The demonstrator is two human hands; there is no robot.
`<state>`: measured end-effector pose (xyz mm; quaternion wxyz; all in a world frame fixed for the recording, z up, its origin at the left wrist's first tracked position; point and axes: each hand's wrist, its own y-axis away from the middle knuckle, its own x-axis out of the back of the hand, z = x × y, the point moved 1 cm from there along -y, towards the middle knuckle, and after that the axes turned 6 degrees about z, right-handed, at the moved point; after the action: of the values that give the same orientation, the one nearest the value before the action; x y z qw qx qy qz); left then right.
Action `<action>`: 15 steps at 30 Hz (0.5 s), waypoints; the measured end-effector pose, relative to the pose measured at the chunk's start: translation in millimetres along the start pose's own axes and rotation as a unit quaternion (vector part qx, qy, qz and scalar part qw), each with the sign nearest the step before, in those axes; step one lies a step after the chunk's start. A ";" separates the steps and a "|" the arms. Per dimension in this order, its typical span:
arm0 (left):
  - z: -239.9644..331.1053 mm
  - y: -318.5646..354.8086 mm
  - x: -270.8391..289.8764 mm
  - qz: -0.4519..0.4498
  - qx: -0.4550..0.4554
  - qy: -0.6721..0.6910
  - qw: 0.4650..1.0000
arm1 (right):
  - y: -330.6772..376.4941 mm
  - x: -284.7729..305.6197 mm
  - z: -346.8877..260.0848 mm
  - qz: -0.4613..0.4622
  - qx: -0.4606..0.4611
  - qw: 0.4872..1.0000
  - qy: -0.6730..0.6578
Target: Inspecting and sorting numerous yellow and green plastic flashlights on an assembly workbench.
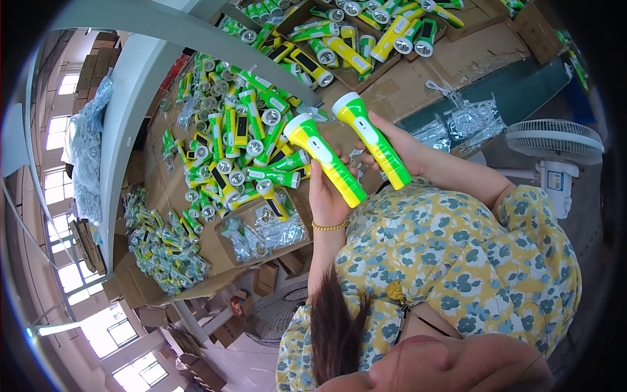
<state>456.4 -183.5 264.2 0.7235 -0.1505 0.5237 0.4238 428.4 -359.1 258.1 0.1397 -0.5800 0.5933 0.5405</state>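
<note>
My left hand (326, 195) is closed around a yellow and green flashlight (324, 161) with a white lens ring. A second flashlight (375, 142), green on one side and yellow on the other, is gripped in my right hand (400, 147). Both are held side by side and tilted, with their heads pointing away from me and their switch panels facing up. The two bodies are apart. Some of the fingers are hidden behind the flashlights. Beyond my left hand, a heap of similar flashlights (255, 134) covers the cardboard-topped table.
A cardboard box (330, 68) of flashlights stands at the far side. Close to my left forearm sits a shallow box (225, 251) with clear plastic packets. Bagged flashlights (166, 255) fill the left end. White cables in bags (473, 121) and a white fan (555, 144) are on the right.
</note>
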 end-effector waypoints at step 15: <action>-2.2 4.8 -2.3 -0.009 0.010 -0.022 1.000 | 9.6 -6.0 -2.0 0.006 0.077 0.996 0.045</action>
<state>451.1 -183.2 266.4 0.7402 -0.1387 0.5102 0.4153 423.0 -360.0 268.2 0.1540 -0.5881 0.6422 0.4669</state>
